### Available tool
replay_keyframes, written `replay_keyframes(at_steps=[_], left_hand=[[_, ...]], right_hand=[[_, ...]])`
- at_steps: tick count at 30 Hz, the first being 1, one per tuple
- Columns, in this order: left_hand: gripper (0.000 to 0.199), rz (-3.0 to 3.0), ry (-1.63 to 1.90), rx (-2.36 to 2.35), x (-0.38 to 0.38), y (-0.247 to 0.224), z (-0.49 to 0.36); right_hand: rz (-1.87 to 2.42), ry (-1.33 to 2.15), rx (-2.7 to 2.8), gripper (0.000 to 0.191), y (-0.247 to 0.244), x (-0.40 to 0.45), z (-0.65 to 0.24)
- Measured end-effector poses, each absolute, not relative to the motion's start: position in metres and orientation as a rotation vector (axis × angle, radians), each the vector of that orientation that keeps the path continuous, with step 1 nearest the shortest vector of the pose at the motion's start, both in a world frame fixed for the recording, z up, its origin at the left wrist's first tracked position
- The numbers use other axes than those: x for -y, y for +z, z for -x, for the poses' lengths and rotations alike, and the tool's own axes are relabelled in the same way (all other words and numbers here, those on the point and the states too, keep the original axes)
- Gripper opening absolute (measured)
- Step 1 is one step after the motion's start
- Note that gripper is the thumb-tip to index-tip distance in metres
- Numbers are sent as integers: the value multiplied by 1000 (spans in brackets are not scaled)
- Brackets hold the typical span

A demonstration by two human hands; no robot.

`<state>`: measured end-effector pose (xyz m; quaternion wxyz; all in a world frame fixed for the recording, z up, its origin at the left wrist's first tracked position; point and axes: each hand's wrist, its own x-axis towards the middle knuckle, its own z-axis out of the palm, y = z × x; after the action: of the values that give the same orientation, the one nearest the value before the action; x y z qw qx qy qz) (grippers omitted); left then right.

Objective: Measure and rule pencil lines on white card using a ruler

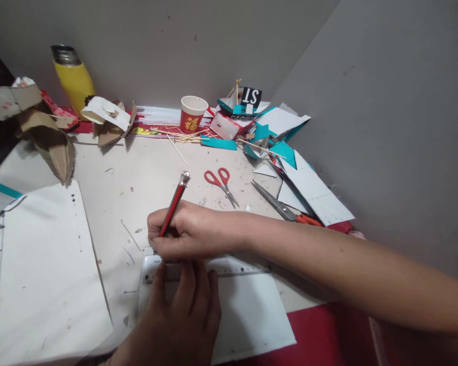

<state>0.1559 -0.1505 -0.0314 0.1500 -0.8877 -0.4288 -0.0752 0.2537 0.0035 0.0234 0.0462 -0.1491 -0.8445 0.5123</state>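
Note:
My right hand (189,230) is closed around a red-and-black pencil (174,206), which tilts with its silver end up. The pencil's point is hidden behind my fingers, near the ruler's left end. A clear ruler (232,267) lies across the upper part of a white card sheet (252,312). With fingers spread, my left hand (187,300) presses down on the ruler from the near side. Just beyond my right hand lie small scissors (222,185) with red handles. Larger scissors (278,201) with orange handles rest farther right, partly behind my forearm.
A large white card (49,274) covers the left. Along the wall stand a yellow bottle (74,81), cardboard pieces (48,137), a red paper cup (193,116) and thin sticks (177,148). Teal and white card offcuts (313,188) crowd the right.

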Motion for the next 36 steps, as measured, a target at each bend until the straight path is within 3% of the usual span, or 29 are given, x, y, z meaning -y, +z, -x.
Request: replay_keyframes(at_steps=[36], left_hand=[[41, 2567, -241, 1249, 148, -28, -156]], right_hand=[[616, 1394, 2885, 16, 45, -1, -279]])
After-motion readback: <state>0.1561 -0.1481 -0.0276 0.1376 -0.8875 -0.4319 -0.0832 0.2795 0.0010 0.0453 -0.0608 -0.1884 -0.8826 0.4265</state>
